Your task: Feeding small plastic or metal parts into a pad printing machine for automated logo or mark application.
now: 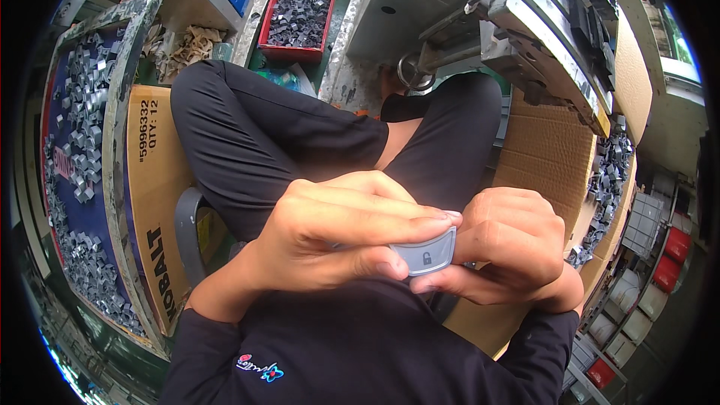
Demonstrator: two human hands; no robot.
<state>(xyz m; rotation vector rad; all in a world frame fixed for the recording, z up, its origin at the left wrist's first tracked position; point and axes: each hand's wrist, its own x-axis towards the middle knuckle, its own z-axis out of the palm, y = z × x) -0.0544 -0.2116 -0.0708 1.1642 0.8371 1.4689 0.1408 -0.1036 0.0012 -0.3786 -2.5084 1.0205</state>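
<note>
L hand (330,229): fingers closed, pinching L part of grey piece (426,253) | R hand (514,244): fingers curled tight, thumb at piece's lower edge, gripping R end | loc: piece btwn both hands, over lap (262,127), lock mark (427,258) showing | bg: red bin (291,54) w/ grey bits (302,11) ahead, cardbd box (154,180) at L

Left grip (334,225) pinched, right grip (511,244) curled

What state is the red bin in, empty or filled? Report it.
The red bin is not empty: small grey parts spread wall to wall inside. Their depth I cannot tell.
</note>
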